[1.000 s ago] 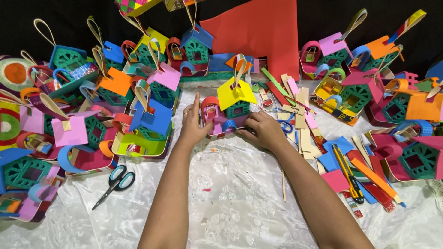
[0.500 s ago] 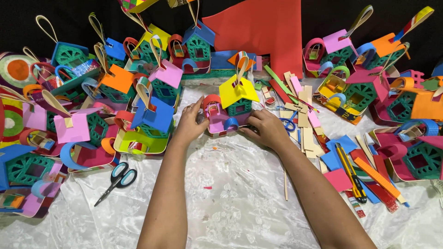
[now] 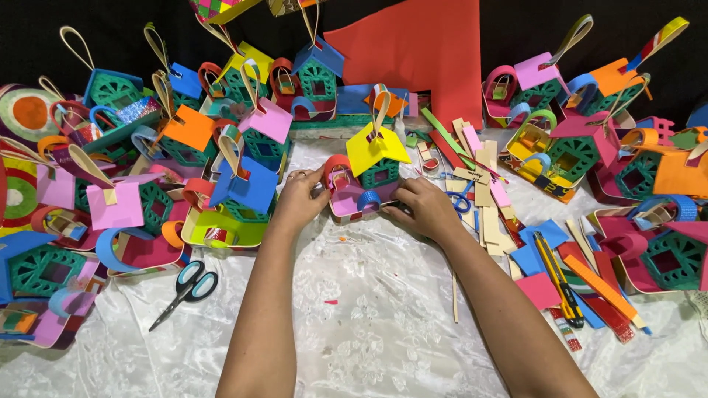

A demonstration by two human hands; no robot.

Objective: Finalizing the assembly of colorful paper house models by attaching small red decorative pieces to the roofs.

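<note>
Yellow foam formed the slanted roof of a small craft house with green lattice walls (image 3: 371, 166), which sat on a pink foam base near the middle of the work surface. The left hand (image 3: 299, 200) gripped the base's left end, its fingers curled beside a red foam arch. The right hand (image 3: 424, 208) pressed against the base's right end, fingers bent and closed on its edge. Both forearms reached in from the bottom of the view.

Under the hands lay a shiny white cloth with a raised floral pattern (image 3: 369, 332), wrinkled and covering the whole table. On the cloth, left of the left arm, lay a pair of scissors with blue handles (image 3: 186, 291). Right of the right arm lay a yellow and black utility knife (image 3: 558, 278) among loose foam strips and squares in blue, pink, orange and red. A second pair of blue-handled scissors (image 3: 461, 197) sat just beyond the right hand, among cream-coloured strips.

Many finished foam houses crowded the left, back and right of the table, in green, blue, pink, orange and yellow, each with a loop handle on top. A large red foam sheet (image 3: 420, 51) stood upright behind them. Beyond the table hung a plain black backdrop (image 3: 44, 29); no more of the room was visible.
</note>
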